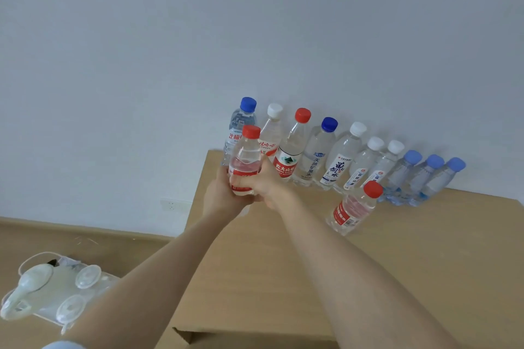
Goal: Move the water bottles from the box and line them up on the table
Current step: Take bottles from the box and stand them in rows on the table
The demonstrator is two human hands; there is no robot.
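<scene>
Over the far left corner of the table [255, 278], a small red-capped bottle [245, 156] is held upright in both hands. The left hand [218, 195] is wrapped round its lower part from the left. The right hand [266, 184] is closed round it from the right. Whether the base is touching the table cannot be told.

Behind it, a row [344, 156] of ten bottles is stood along the wall [255, 22]. From left to right the caps are blue, white, red, blue, four white and three pale blue. A second red-capped bottle [353, 210] is stood alone on the table, just in front of the right half of the row.

On the floor [28, 235] at the left, a clear plastic item [56, 289] with suction cups is seen.
</scene>
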